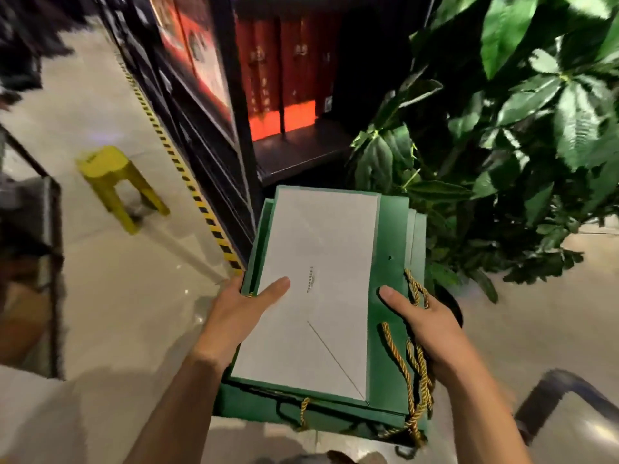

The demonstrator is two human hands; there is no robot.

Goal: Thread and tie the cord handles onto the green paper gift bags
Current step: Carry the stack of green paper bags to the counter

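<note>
Pale glossy floor (pixel 127 296) across the left half of the frame, edged by a black-and-yellow striped tape line (pixel 174 162) along the foot of a dark shelving unit (pixel 301 155) stocked with red boxes (pixel 264 72) at upper centre. Small yellow plastic stool (pixel 110 182) at middle left; broad-leaved green plant (pixel 519 112) filling the upper right.

At lower centre, held flat above the floor, a stack of folded green paper gift bags (pixel 388 249), topmost one showing a white panel (pixel 318 262) inside a green margin. Left hand (pixel 239 313) at the stack's left edge, thumb across the white panel, fingers tucked out of sight underneath, gripping. Right hand (pixel 425 324) at the right edge, thumb on the green margin, fingers curled round the edge and hidden below. Twisted gold cord handles (pixel 392 344) trailing past the right hand to the stack's lower right corner.
</note>
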